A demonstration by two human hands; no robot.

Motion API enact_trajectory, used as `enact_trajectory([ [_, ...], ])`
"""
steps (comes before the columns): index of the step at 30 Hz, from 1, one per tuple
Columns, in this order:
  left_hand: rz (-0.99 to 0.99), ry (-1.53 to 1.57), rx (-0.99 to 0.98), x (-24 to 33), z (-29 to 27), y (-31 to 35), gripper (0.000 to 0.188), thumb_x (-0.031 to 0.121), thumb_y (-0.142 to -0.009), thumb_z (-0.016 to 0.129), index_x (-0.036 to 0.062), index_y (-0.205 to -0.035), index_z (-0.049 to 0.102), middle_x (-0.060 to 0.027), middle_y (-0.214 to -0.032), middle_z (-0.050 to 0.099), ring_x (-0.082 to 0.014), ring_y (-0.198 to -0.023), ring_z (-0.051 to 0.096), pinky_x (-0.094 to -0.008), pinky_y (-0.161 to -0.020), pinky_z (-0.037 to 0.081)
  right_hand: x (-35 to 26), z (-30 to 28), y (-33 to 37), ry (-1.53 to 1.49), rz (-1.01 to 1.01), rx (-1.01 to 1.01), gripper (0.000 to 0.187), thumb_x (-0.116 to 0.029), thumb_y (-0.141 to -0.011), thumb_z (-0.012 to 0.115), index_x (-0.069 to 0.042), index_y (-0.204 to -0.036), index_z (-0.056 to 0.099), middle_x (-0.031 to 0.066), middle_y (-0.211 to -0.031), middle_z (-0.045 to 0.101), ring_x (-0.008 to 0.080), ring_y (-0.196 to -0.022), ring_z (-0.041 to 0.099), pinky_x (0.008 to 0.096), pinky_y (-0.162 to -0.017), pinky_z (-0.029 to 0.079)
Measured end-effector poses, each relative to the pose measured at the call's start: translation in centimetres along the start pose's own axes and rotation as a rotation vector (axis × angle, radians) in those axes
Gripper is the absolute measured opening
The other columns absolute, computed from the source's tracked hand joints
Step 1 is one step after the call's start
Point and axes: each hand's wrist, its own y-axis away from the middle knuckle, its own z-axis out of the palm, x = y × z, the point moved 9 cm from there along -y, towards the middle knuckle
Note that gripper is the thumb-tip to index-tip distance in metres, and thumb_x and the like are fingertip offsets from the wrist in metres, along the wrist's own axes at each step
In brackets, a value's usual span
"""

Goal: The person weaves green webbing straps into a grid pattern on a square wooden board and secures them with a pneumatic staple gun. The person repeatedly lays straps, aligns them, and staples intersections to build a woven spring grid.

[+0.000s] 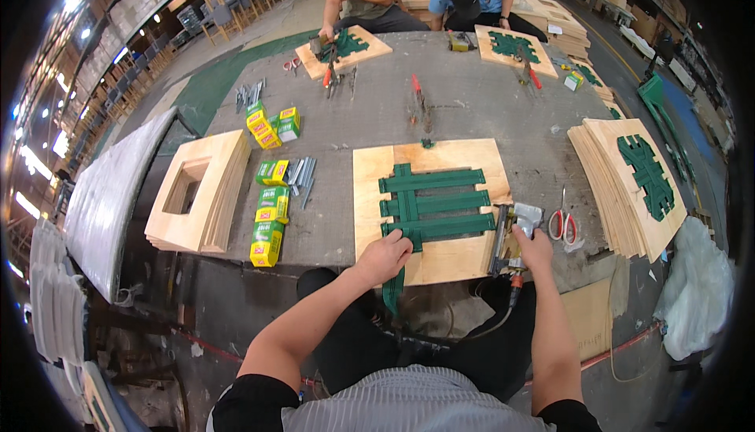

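A square plywood board (464, 264) lies before me at the table's near edge. Green webbing straps (440, 203) run across its middle, and one lengthwise strap (406, 196) crosses them near their left ends. My left hand (385, 257) is closed on that lengthwise strap at the board's near side; its loose tail (393, 294) hangs below the hand over the edge. At the board's right side my right hand (535, 251) grips a pneumatic staple gun (525, 218), with an air hose running down from it toward my lap. Red-handled scissors (562, 227) lie just right of the gun.
Left on the table stand yellow-green boxes (271, 205), loose staple strips (302, 176) and a stack of boards with square openings (200, 196). Webbed boards are piled (645, 172) at right. Two people work across the table; pliers (418, 94) lie mid-table.
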Motion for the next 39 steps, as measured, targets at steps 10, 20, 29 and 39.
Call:
enact_trajectory([
  [10, -0.215, 0.136, 0.144, -3.1, -1.3, 1.3, 0.019, 0.008, -0.094, 0.063, 0.0105, -0.111, 0.071, -0.0136, -0.101, 0.06, -0.038, -0.093, 0.065, -0.0464, -0.081, 0.055, -12.7, 1.7, 8.3, -0.275, -0.646, 0.089, 0.019, -0.015, -0.093, 0.071, -0.003, -0.109, 0.069, 0.0128, -0.096, 0.066, 0.0321, -0.085, 0.068, 0.0387, -0.077, 0.055],
  [20, -0.235, 0.278, 0.124, -6.7, -0.7, -1.3, 0.02, 0.005, -0.089, 0.066, 0.0144, -0.102, 0.078, -0.0126, -0.097, 0.061, -0.0326, -0.093, 0.063, -0.0415, -0.084, 0.053, -22.1, 13.6, 13.0, -0.009, -1.04, -0.395, 0.015, -0.018, -0.09, 0.072, -0.011, -0.102, 0.069, 0.0086, -0.098, 0.063, 0.0322, -0.094, 0.065, 0.0426, -0.079, 0.053],
  [29, -0.203, 0.319, 0.113, -6.9, -0.4, -1.6, 0.019, 0.006, -0.089, 0.065, 0.0124, -0.102, 0.078, -0.0126, -0.095, 0.063, -0.0326, -0.095, 0.064, -0.0414, -0.085, 0.053, -22.4, 14.9, 12.7, 0.025, -1.039, -0.383, 0.008, -0.016, -0.093, 0.068, -0.01, -0.098, 0.066, 0.0099, -0.1, 0.061, 0.0353, -0.091, 0.065, 0.0451, -0.077, 0.053],
  [39, -0.248, 0.311, 0.151, -7.4, -0.3, -1.2, 0.019, 0.005, -0.089, 0.065, 0.0127, -0.101, 0.078, -0.0132, -0.1, 0.063, -0.0337, -0.097, 0.064, -0.0419, -0.086, 0.054, -22.5, 15.2, 14.3, 0.054, -1.151, -0.31, 0.007, -0.012, -0.09, 0.069, -0.009, -0.094, 0.063, 0.0119, -0.096, 0.058, 0.0366, -0.089, 0.064, 0.0483, -0.073, 0.053],
])
